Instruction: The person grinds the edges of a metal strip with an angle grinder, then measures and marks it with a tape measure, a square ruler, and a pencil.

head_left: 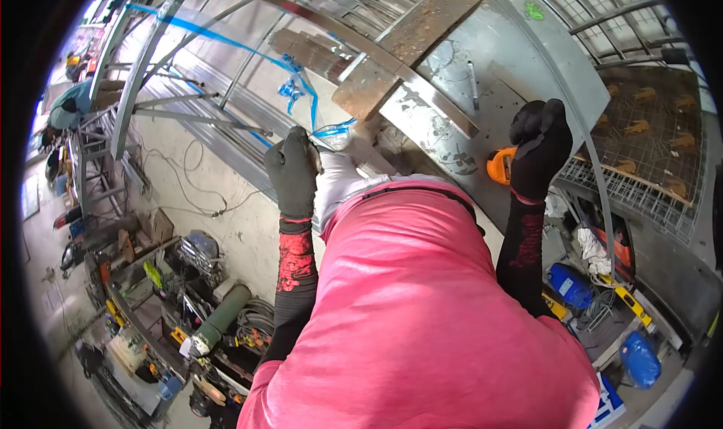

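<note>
**Fig.** L to R: dark-green cylindrical tank (224,314) among tools on the floor. Black-gloved left hand (292,169), grip curled shut against a pale crumpled plastic bundle (340,179); what the fist encloses can't be told. Round orange tape measure (500,165) at the edge of the scratched grey sheet-metal desk (482,60). Black-gloved right hand (541,144), grip clenched, just beside the tape measure, contents hidden. Step, as judged: both hands working at the desk edge w/ arms raised. Any further move calls for a clearer hold on the bundle.
</note>
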`<state>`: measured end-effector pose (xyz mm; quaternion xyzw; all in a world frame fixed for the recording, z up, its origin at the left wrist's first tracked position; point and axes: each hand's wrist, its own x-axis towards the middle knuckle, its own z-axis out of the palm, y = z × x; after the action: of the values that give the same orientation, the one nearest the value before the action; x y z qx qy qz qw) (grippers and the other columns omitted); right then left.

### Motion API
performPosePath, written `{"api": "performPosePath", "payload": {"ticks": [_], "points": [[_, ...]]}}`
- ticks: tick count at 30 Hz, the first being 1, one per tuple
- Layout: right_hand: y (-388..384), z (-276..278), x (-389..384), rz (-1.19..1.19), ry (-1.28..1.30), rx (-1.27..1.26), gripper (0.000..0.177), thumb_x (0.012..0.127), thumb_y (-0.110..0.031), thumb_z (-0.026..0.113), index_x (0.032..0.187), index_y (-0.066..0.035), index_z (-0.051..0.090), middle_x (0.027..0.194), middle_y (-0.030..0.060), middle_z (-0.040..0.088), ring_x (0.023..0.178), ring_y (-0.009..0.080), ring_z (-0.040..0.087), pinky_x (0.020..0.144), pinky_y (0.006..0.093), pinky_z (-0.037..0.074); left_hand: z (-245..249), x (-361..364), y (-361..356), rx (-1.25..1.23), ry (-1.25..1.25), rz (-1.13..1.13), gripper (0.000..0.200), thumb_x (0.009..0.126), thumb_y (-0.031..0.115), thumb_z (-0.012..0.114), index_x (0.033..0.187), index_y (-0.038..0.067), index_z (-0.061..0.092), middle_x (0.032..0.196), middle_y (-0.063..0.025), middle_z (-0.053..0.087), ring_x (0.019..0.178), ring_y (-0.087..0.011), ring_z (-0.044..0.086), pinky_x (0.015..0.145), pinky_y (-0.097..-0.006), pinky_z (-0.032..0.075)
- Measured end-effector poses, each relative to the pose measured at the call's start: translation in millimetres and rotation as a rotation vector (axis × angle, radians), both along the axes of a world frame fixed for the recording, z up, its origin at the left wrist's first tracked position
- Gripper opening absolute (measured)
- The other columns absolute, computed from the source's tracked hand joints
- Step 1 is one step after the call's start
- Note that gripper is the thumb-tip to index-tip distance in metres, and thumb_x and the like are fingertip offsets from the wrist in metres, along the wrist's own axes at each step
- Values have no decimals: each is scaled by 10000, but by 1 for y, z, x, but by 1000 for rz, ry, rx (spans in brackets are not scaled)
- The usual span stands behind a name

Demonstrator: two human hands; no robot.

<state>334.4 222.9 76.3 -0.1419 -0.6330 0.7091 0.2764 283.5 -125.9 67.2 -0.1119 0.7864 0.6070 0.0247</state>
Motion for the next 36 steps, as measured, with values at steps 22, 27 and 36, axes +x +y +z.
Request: {"api": "performPosePath", "payload": {"ticks": [22,27,36], "points": [[-100,-112,-35,775,-96,1381,284,903,-255,738,1102,-52,738,1329,183,655,1324,455,541,1131,570,429,-156,-24,-62,-352,-258,-549,337,976,351,654,1144,79,763,1088,-236,769,997,-425,750,858,-498,595],[-108,-114,-46,1049,-677,1435,377,910,-256,668,1232,-60,688,1344,216,649,1304,453,570,1161,592,409,-248,-43,-22,-360,-60,-661,255,895,273,703,1068,92,748,1039,-170,751,1025,-394,722,934,-538,534],[-93,-136,-20,1008,-710,1548,365,892,-265,702,1199,-69,719,1232,208,711,1196,422,649,1141,555,440,-337,-108,98,-421,-188,-1278,405,847,208,763,1211,39,707,1206,-216,729,1131,-355,710,973,-499,536]]}}
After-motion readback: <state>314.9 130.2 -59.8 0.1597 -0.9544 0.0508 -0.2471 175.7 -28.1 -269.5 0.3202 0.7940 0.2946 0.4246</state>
